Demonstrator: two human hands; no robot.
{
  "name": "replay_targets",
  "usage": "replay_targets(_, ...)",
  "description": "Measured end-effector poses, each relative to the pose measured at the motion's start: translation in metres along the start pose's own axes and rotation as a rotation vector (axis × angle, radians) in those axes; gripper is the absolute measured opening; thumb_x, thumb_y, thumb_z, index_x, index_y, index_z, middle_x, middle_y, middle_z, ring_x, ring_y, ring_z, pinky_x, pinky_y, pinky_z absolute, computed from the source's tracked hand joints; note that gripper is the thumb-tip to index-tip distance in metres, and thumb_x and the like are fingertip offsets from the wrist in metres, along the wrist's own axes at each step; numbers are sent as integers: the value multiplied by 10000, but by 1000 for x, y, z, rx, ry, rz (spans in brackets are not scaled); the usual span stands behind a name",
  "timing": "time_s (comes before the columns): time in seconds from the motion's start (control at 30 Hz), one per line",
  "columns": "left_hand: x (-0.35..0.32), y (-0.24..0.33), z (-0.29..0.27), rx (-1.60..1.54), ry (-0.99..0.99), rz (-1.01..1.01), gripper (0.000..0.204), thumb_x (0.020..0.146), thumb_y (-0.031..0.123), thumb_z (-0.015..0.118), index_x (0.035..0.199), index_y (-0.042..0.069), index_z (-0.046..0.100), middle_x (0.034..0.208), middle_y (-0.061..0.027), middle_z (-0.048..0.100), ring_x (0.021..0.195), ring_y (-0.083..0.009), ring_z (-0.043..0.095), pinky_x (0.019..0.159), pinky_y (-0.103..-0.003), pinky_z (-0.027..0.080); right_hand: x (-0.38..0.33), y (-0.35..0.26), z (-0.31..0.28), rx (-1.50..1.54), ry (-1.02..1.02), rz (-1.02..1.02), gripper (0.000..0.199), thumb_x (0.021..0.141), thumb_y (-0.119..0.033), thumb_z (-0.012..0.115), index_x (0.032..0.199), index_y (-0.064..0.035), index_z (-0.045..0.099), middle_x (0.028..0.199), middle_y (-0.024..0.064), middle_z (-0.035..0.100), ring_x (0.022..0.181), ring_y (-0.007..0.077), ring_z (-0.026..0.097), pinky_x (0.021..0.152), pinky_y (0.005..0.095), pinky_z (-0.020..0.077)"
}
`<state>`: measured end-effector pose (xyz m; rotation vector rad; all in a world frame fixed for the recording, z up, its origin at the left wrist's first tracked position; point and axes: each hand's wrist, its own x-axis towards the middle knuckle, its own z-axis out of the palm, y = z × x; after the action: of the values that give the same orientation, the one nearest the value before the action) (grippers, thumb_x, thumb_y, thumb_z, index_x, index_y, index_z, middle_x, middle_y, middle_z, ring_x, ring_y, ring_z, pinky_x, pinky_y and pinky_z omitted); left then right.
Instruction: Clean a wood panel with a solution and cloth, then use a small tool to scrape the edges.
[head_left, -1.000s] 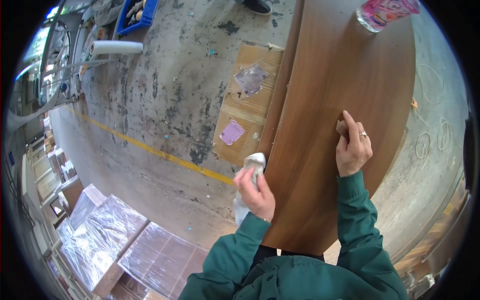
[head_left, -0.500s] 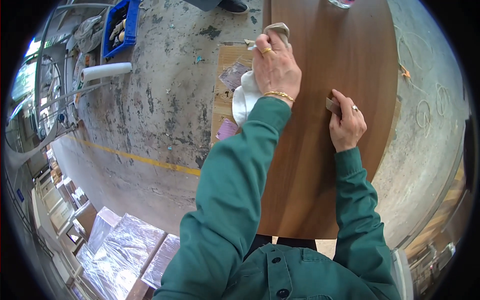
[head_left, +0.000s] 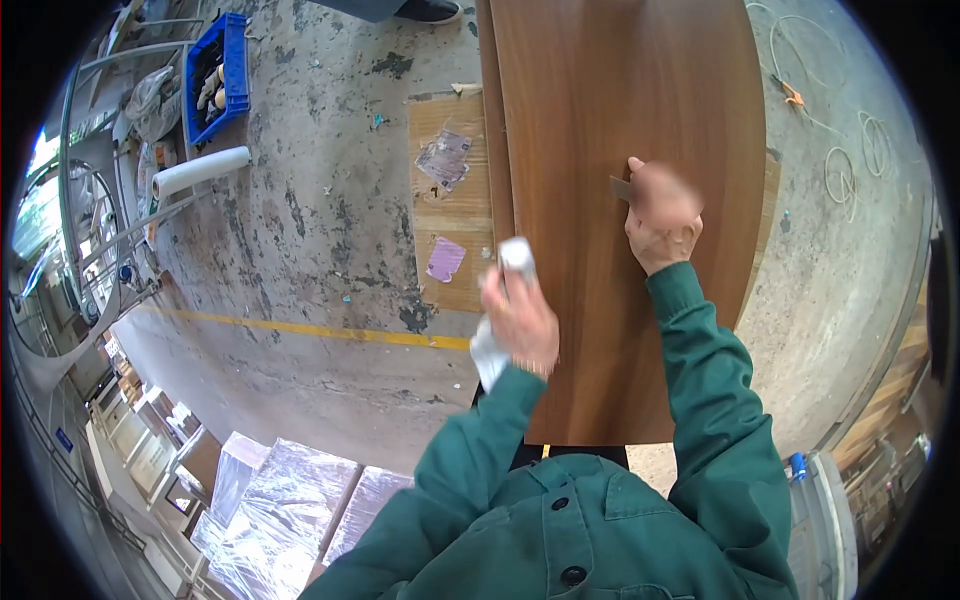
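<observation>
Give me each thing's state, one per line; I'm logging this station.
Brown wood panel: lying flat under both hands.
Left hand: closed on a white cloth at the panel's left edge.
Right hand: blurred, resting on the panel, gripping a small flat piece.
Blue crate: on the floor, holding items.

Panel point(head_left: 620, 150): warm brown wood grain, fine streaks running lengthwise, even tone.
Rag point(head_left: 516, 254): white, w/ a pale tail below the left hand point(head_left: 520, 320).
Sleeves point(head_left: 715, 400) + jacket: dark green, dark buttons.
Floor point(head_left: 320, 220): grey concrete, mottled w/ dark stains; yellow line point(head_left: 300, 328) across it.
Board point(head_left: 450, 210): light tan, w/ a pink patch and a greyish patch.
Crate point(head_left: 232, 70): blue.
Roll point(head_left: 200, 172): white.
Packs point(head_left: 280, 500): clear wrap, glossy, pale brown under.
</observation>
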<state>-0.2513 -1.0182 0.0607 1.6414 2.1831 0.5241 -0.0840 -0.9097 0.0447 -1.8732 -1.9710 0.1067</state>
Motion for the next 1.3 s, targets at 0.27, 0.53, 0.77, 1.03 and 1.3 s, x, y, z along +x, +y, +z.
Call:
replay_targets(0.27, 176, 37, 28, -93, 98, 118, 358, 888, 146, 475, 1215, 1, 452, 1042, -185, 441, 983, -338, 439, 863, -425, 370, 9, -2, 1, -16, -12, -1, 294, 703, -84, 621, 975, -167, 546, 796, -13, 563, 684, 171, 576, 560, 308, 414)
replay_targets(0.53, -34, -22, -15, 11, -62, 126, 393, 857, 111, 547, 1236, 37, 475, 1091, -176, 429, 965, -325, 456, 827, -403, 392, 6, -2, -3, -27, -24, 29, 278, 715, -100, 628, 970, -167, 541, 781, -25, 557, 684, 163, 575, 571, 308, 414)
replay_targets(0.77, 33, -1, 4, -25, 43, 98, 345, 854, 89, 531, 1194, 33, 501, 1068, -183, 422, 977, -339, 451, 851, -428, 385, 1, -4, -1, -51, -26, 13, 288, 713, -96, 628, 979, -166, 544, 795, -25, 563, 685, 168, 576, 578, 310, 415)
replay_targets(1.03, 208, 28, 34, -113, 133, 193, 315, 876, 199, 486, 1147, 37, 492, 1004, -204, 456, 868, -357, 497, 794, -439, 422, 6, -4, -2, -34, -35, 26, 269, 719, -85, 622, 969, -157, 551, 810, -20, 596, 695, 186, 595, 591, 314, 439)
replay_targets(1.3, 207, -48, -67, -516, 38, -198, 487, 754, 290, 710, 1116, 11, 543, 1025, -153, 593, 875, -201, 584, 780, -329, 465, 4, 1, -3, -9, -8, 22, 251, 728, -93, 622, 960, -156, 554, 825, -21, 608, 701, 186, 605, 589, 314, 438)
